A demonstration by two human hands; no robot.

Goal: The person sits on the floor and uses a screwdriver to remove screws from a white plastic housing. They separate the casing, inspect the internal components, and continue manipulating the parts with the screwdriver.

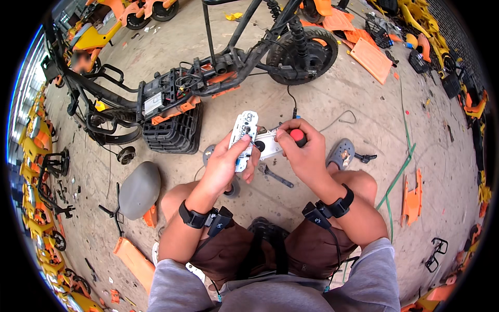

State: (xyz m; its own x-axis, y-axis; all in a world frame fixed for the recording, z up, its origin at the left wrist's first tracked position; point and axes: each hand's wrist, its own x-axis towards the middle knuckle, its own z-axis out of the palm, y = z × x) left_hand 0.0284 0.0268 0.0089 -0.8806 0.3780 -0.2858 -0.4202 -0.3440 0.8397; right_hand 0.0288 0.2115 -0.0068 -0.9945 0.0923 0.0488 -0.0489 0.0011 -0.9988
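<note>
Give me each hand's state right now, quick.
Left hand: closed around a white circuit module.
Right hand: closed on a red-handled screwdriver, tip at the module.

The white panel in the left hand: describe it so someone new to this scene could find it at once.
Start at the stripped black scooter frame lying across the concrete, then drop to the person's hands above their knees. The left hand holds up a flat white panel with rounded ends. Unlike the orange covers scattered around, it is white and dotted with small dark parts.
</note>
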